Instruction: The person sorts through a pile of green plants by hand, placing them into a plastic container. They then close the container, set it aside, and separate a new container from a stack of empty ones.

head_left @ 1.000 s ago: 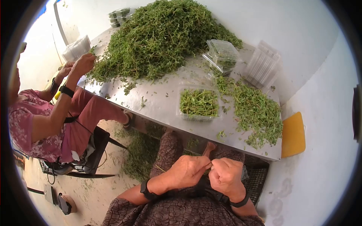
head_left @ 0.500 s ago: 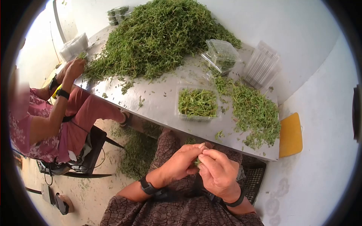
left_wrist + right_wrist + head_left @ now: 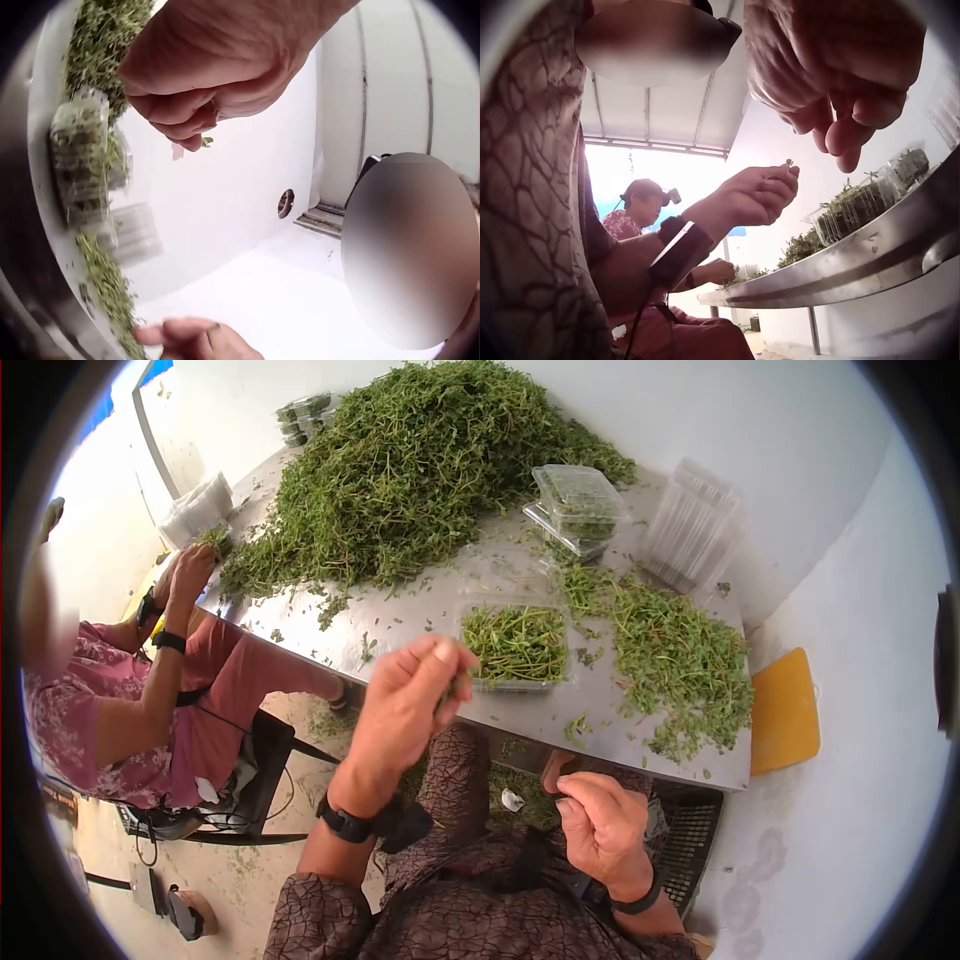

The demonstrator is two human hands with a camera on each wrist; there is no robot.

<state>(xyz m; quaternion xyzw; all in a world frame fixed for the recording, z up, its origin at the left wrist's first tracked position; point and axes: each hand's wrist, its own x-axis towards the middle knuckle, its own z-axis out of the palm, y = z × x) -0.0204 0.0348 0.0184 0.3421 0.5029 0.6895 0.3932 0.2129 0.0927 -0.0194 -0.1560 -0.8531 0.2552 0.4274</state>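
The left hand (image 3: 398, 700) pinched what seemed a light, tender green sprig (image 3: 790, 163), best gripped low; rightward, the right hand (image 3: 603, 825) hung loosely curled.

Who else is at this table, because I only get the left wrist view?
Observer: A second person in pink sits by the left end of the table.
Operator: Got it, what shows nearer the head camera?
Observer: In the head view, the right hand shows over dark patterned clothing.
Operator: Anything past the right end?
Observer: A yellow panel; I can't tell what it belongs to.
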